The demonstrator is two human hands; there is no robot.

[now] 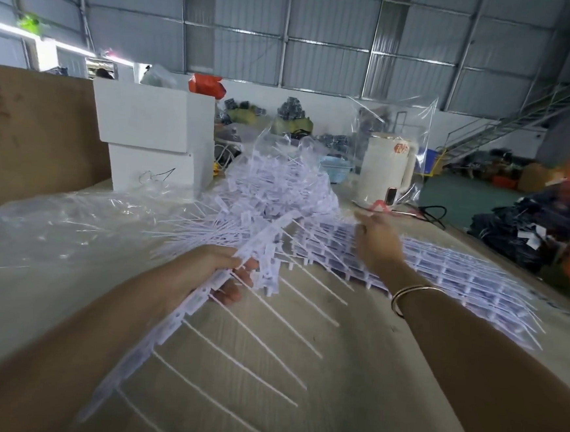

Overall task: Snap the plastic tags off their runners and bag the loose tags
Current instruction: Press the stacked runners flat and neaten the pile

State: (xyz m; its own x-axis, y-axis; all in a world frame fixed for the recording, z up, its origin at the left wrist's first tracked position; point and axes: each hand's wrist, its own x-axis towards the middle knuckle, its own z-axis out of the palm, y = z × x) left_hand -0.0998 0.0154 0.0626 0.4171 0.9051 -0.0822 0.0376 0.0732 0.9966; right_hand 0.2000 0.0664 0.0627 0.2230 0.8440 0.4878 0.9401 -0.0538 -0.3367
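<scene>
Both of the person's forearms are bare right up to where they leave the view at the bottom, with no sleeve or cuff showing on either one. The left hand (pixel 211 271) carries nothing on it: no glove, no ring that can be made out. The right hand (pixel 378 242) is ungloved too, and motion blur softens its fingers. On the right wrist sits a thin bangle (pixel 410 295), metallic and gold-toned, looking like two slim hoops lying close together, loose round the wrist.
</scene>
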